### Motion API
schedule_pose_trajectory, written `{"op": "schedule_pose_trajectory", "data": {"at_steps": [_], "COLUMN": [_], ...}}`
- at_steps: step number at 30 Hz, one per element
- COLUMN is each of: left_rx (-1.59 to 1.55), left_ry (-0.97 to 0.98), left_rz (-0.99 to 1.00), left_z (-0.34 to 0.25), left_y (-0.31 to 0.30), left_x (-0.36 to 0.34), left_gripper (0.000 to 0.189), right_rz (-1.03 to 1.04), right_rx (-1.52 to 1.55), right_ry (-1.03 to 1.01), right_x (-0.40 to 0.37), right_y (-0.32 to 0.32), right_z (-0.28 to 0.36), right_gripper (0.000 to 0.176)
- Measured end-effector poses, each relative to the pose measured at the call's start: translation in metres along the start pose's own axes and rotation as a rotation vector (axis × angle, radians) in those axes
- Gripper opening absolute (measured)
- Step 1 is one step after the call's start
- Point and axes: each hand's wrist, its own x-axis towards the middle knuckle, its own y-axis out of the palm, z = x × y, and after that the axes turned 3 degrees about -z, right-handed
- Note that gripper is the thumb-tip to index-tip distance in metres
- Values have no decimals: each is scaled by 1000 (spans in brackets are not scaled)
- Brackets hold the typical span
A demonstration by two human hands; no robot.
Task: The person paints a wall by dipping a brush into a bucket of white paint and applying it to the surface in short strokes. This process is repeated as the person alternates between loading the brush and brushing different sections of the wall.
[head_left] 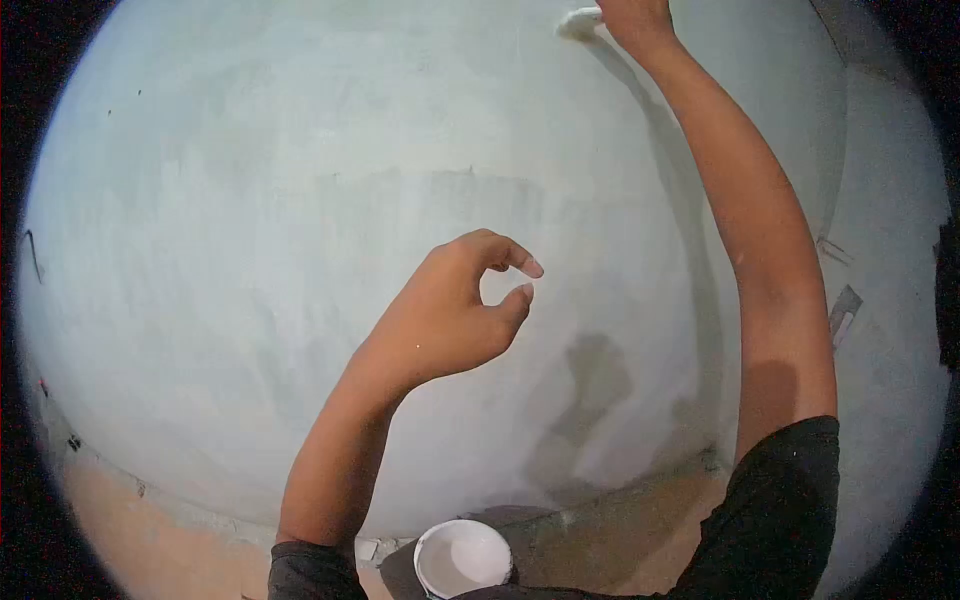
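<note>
At the upper right, my right hand point(637, 22) is raised to the pale wall point(250, 200), partly cut off by the top of the view. It is closed on what looks like a paintbrush point(578, 22), whose whitish head touches or nearly touches the wall; its handle is hidden. In the middle, my left hand point(455, 310) hangs in front of the wall with curled fingers. A gap shows between its thumb and index finger, and nothing is in it. Below stands a white bucket point(420, 570) with whitish contents.
Brownish floor point(150, 540) runs along the foot of the wall. To the right, another wall surface point(890, 300) meets this one at a corner and carries a small dark rectangular patch point(847, 305). A thin dark wire point(33, 255) sticks out at the far left.
</note>
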Motion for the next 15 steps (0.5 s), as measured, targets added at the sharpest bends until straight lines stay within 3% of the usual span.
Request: {"op": "schedule_pose_trajectory", "data": {"at_steps": [3, 4, 9, 15], "left_rx": [15, 21, -35, -64], "left_ry": [13, 12, 55, 40], "left_rz": [-6, -6, 1, 32], "left_z": [5, 6, -2, -34], "left_y": [-1, -2, -15, -36], "left_x": [4, 4, 1, -6], "left_gripper": [19, 19, 19, 19], "right_rz": [-76, -192, -194, -109], "right_rx": [-58, -63, -52, 45], "right_ry": [94, 21, -111, -194], "right_x": [-28, -50, -115, -173], "right_y": [10, -13, -2, -62], "right_z": [13, 23, 75, 97], "right_gripper": [24, 13, 11, 10]}}
